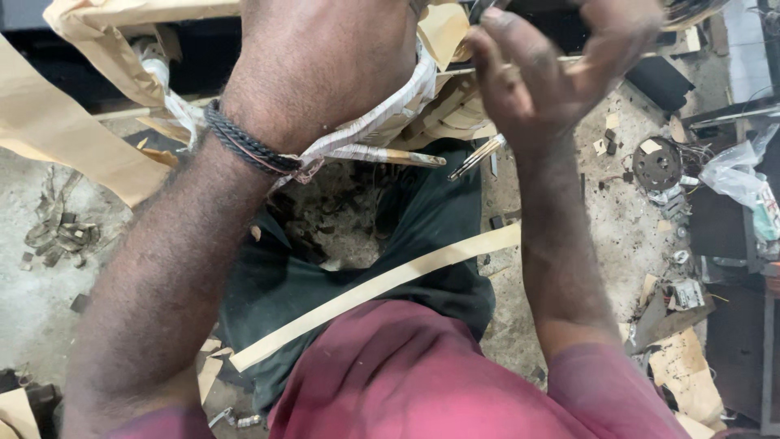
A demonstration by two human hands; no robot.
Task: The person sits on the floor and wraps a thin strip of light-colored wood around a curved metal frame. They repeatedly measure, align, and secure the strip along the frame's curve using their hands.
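The left hand (325,65), a braided black wristband (244,146) on its wrist, is seen from the back and rests against a bundle wrapped in printed white tape (382,122) and tan paper (106,32); its fingers are hidden, so their grip cannot be told. The right hand (561,65) is raised beside it, fingers (504,57) curled and pinched on a thin pale strip (479,71). Below, a long tan paper strip (382,284) lies across the dark green lap (439,211), above a gritty concrete floor (617,219).
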